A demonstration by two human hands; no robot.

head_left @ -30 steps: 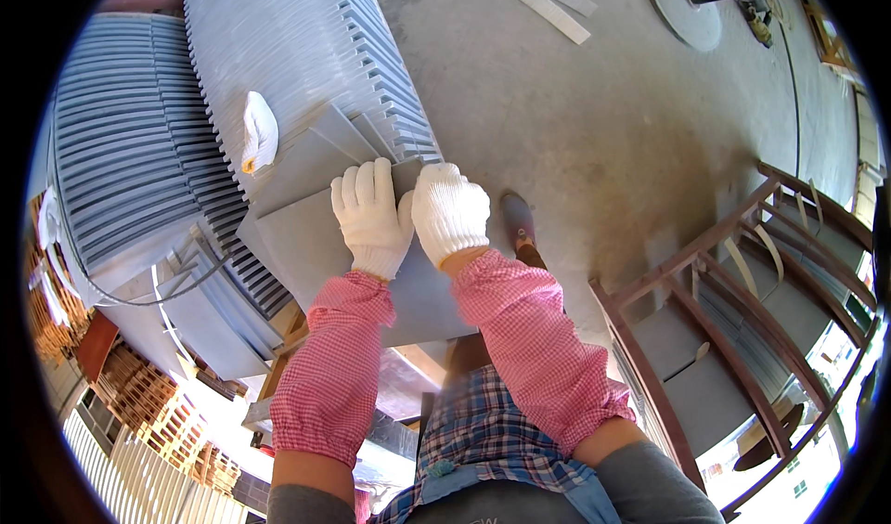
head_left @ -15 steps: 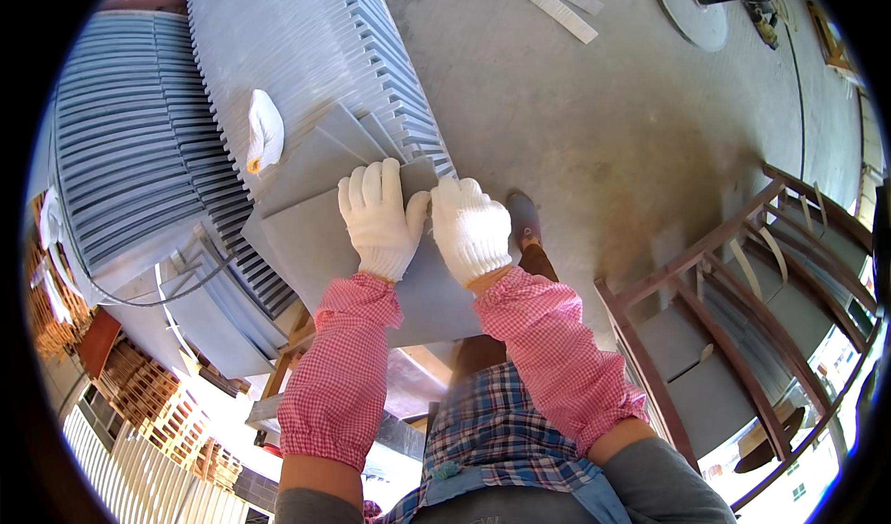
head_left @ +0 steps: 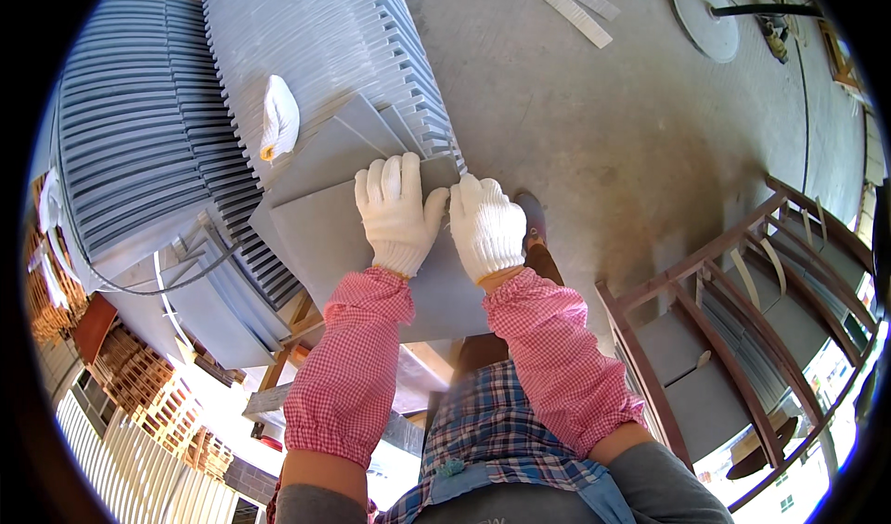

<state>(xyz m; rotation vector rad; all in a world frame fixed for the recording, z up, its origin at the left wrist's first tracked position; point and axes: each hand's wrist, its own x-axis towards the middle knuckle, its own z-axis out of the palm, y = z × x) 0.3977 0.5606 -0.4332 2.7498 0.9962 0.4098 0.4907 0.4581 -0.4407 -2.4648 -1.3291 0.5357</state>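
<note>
My left hand [head_left: 399, 207], in a white knit glove, lies palm down with fingers stretched on a flat grey panel [head_left: 320, 227]. Right beside it, at the panel's right edge, my right hand [head_left: 487, 227] is curled into a fist in the same kind of glove. Whatever its fingers grip is hidden. Under the top panel, several more grey panels [head_left: 357, 129] are fanned out at angles. A bunched white cloth piece [head_left: 280, 117], perhaps a glove, rests on the long stack of grey slats [head_left: 292, 23] beyond them.
Another strapped stack of grey panels [head_left: 130, 125] stands at left, with wooden pallets [head_left: 158, 389] below it. A brown frame rack [head_left: 733, 287] holding grey panels is at right. On the floor lie pale strips [head_left: 561, 4] and a round disc base with a black pole [head_left: 703, 23].
The whole view has shifted slightly, so the panels and both hands sit a little further right. My hands keep nearly the same pose on the top panel.
</note>
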